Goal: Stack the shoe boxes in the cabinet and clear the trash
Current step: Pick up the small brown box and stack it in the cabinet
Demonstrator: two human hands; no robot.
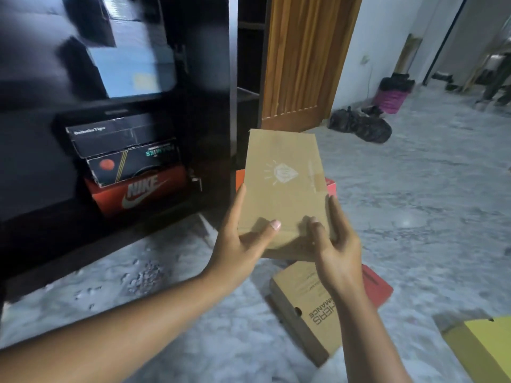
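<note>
I hold a plain brown shoe box (283, 186) with a white diamond logo in both hands, above the floor and just right of the dark cabinet (210, 78). My left hand (240, 241) grips its near left edge and my right hand (336, 244) its near right corner. On the cabinet's lower shelf an orange Nike box (143, 190) carries two black boxes (130, 161) (107, 138). A light blue box (132, 67) sits on the shelf above, blurred.
On the floor below my hands lie a brown box (307, 308), a red box (377, 287) and a yellow box (489, 344). An orange-red box (330, 185) shows behind the held one. Black trash bags (362, 125) and a pink basket (390, 96) sit by the wooden door (304, 59).
</note>
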